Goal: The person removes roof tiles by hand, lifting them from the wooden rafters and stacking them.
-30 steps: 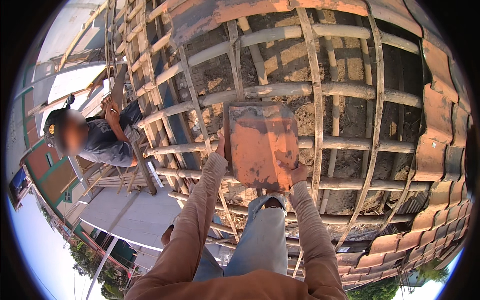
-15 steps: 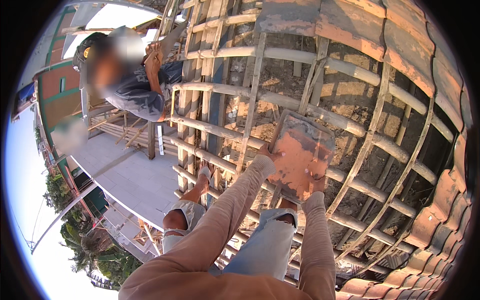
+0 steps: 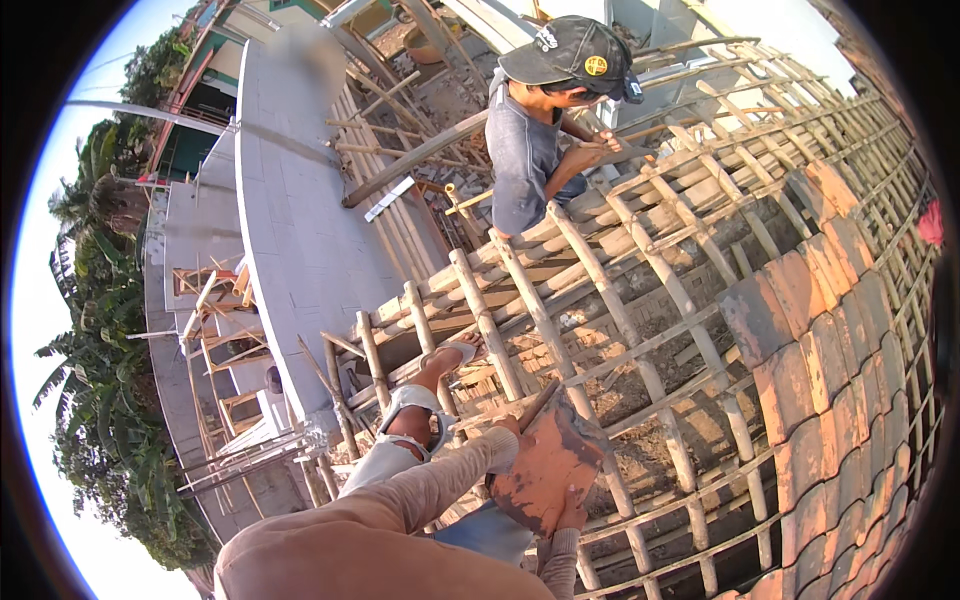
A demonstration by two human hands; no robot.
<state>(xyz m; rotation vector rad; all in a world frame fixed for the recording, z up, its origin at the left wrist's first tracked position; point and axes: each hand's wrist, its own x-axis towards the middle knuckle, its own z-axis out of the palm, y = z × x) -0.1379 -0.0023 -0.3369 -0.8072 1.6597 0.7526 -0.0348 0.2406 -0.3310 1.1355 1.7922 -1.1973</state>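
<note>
A worn roof tile (image 3: 548,468), orange with dark grey patches, is between my two hands in front of my legs. My left hand (image 3: 508,428) grips its upper left edge, and my right hand (image 3: 571,513) is closed on its lower right side. Tilted, the tile shows a thick dark rim along its top left. Beneath it runs an open lattice of wooden poles (image 3: 545,322) and thin battens. My bare foot (image 3: 458,353) rests on the poles to the left, below torn jeans.
Overlapping roof tiles (image 3: 835,400) cover the right side. A co-worker (image 3: 530,150) in a dark cap sits at the far edge, holding a flat grey blade (image 3: 628,153). A pale flat roof (image 3: 300,200) lies lower on the left. Gaps between poles open onto rubble below.
The view has swung, so the co-worker now appears farther right and the pale roof is seen more fully. The tile stays in both my hands and now looks more tilted.
</note>
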